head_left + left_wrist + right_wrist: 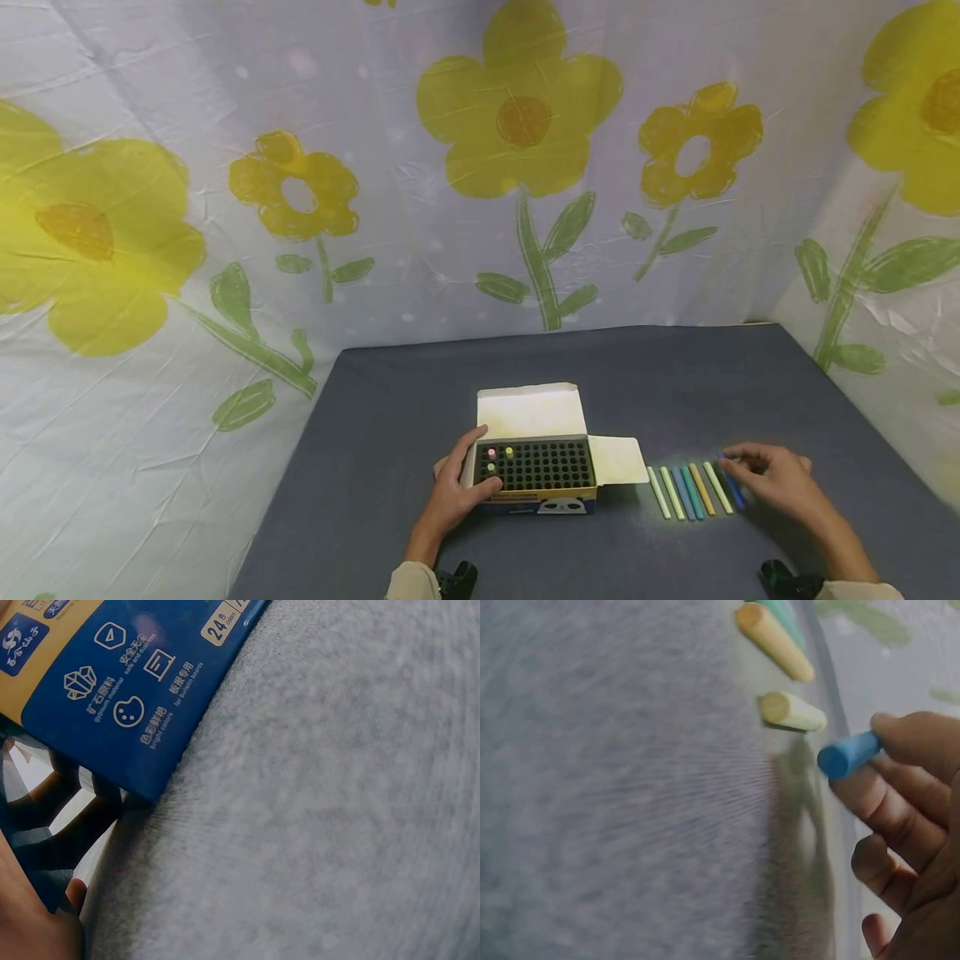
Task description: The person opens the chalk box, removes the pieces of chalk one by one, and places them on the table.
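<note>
A chalk box [558, 504] with a blue and yellow front lies with its white lid raised. Its black holed insert [551, 467] bears a pink chalk [491, 453], a yellow chalk [509, 452] and a pale one near the left end. My left hand [459, 483] grips that end, thumb over the front edge; the left wrist view shows the printed blue side [135, 690] and part of the fingers. To the right, my right hand [776, 479] pinches a blue chalk [847, 755] between thumb and fingers, its round end jutting out, beside the row of chalks.
Several chalks lie side by side between box and right hand, among them an orange chalk [702, 490] and a yellow-green chalk [717, 487]. A white side flap [618, 460] sticks out toward them. The grey tabletop [360, 500] ends at a flower-printed curtain [405, 250].
</note>
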A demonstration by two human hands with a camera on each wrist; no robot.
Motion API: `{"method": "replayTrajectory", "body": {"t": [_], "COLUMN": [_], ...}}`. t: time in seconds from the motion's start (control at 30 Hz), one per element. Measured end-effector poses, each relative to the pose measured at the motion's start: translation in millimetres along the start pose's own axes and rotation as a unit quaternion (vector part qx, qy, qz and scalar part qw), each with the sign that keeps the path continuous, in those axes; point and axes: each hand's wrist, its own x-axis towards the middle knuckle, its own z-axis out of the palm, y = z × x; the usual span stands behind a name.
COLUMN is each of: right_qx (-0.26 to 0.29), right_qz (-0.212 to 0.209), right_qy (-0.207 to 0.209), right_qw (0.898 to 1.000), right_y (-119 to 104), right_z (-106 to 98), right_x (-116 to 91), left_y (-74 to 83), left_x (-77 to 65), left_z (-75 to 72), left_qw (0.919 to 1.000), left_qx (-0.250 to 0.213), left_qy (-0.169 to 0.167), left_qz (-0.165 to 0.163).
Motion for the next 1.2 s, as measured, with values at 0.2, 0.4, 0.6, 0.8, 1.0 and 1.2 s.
{"method": "replayTrajectory", "body": {"t": [0.2,0.4,0.6,0.8,1.0,1.2], "right_qx": [-0.038,-0.058,-0.059,-0.017,0.027,0.097], "right_qz": [0.004,-0.003,0.0,0.003,-0.042,-0.095], "right_qy": [-0.007,0.002,0.004,0.022,0.074,0.096], "right_qw": [0.999,0.998,0.998,1.0,0.996,0.986], "right_y": [2.4,2.0,2.0,-6.9,-33.8,-64.0], "right_z": [4.6,6.4,5.7,1.0,6.3,16.2], "right_x": [-1.5,-0.5,-0.8,1.4,6.5,16.6], "left_y": [1.1,1.7,2.0,0.8,-0.6,0.3], "left_x": [-0.9,-1.2,-0.6,-0.2,-0.4,-0.2], "left_z": [-1.0,-1.2,-0.9,-1.0,-1.5,-1.4], "left_qw": [1.0,0.9999,1.0,0.9999,1.0,0.9999], "left_qx": [-0.005,-0.004,-0.003,-0.004,0.0,0.0], "left_qy": [-0.003,-0.003,-0.004,-0.005,-0.003,-0.007], "left_qz": [-0.008,-0.013,-0.007,-0.011,-0.008,-0.01]}}
